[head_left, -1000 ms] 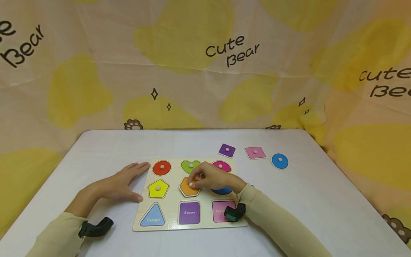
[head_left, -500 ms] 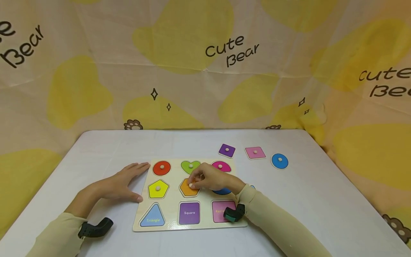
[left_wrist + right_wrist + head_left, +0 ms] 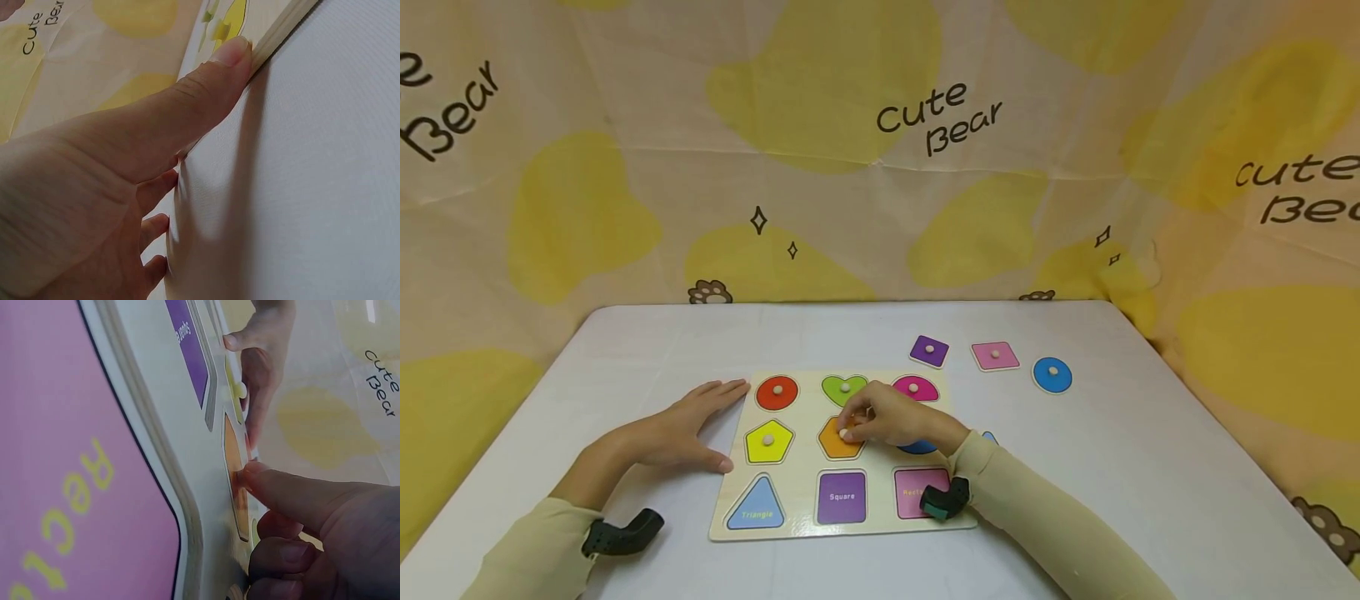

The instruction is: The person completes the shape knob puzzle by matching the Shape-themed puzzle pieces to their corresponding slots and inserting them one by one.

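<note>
My right hand (image 3: 889, 414) pinches the small round knob of an orange hexagon piece (image 3: 837, 440) at the centre of the wooden shape puzzle board (image 3: 805, 479). In the right wrist view the hexagon (image 3: 233, 481) lies about level with the board. Beside the board's left edge is my left hand (image 3: 677, 425), fingers extended; its thumb touches the edge in the left wrist view. Seated in the board are a red circle (image 3: 767, 397), a green heart (image 3: 833, 386), a magenta semicircle (image 3: 925, 385) and a yellow pentagon (image 3: 760, 451). Knobless areas marked Triangle (image 3: 756, 500), Square (image 3: 842, 487) and Rectangle (image 3: 910, 483) line the front.
Behind the board's right side lie a purple piece (image 3: 921, 357), a pink piece (image 3: 985, 360) and a round blue piece (image 3: 1047, 385) with knobs. A bit of another blue piece (image 3: 990, 436) shows past the right forearm. My right wrist partly covers a blue area (image 3: 917, 447) of the board.
The orange hexagon has settled from slightly raised and turned to lying in its outline, the right hand still on its knob. The right forearm has shifted slightly left; the left hand stays put.
</note>
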`<state>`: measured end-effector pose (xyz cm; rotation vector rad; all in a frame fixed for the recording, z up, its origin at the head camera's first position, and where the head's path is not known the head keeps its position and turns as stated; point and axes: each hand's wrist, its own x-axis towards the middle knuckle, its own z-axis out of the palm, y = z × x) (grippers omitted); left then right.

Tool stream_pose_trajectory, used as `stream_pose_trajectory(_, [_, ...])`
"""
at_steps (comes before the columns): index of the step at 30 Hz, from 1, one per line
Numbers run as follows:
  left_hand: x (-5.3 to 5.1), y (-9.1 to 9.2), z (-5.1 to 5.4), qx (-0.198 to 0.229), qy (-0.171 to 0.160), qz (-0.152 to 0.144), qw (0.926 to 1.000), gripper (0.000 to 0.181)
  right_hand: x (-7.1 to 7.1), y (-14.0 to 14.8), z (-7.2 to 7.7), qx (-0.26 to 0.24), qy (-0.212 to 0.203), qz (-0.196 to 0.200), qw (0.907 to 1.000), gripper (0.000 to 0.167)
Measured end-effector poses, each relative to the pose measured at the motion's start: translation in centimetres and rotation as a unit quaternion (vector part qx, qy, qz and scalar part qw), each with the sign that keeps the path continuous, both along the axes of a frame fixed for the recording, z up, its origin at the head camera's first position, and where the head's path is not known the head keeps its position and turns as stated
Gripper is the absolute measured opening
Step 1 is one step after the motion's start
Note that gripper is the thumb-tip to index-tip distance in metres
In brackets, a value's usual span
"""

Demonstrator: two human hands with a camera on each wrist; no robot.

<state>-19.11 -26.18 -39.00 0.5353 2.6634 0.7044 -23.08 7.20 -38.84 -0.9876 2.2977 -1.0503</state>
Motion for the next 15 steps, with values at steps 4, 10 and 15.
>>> stream_pose_trajectory(4, [-0.08,-0.04,-0.02,-0.004,-0.001,0.003,1.0,0.112,0.06,0.0,0.07,0.0,-0.003,-0.003,1.0,0.008])
stream_pose_trajectory(10, [-0.04,-0.13,-0.06,-0.007,-0.002,0.006,1.0,0.113,-0.05,0.02,-0.19,-0.003,-0.002,0.005,1.0,0.009])
stream_pose_trajectory(15, [-0.13,-0.05,0.0,-0.009,0.0,0.005,0.9999,0.113,-0.07,0.18,-0.2,-0.005,-0.002,0.006,1.0,0.01])
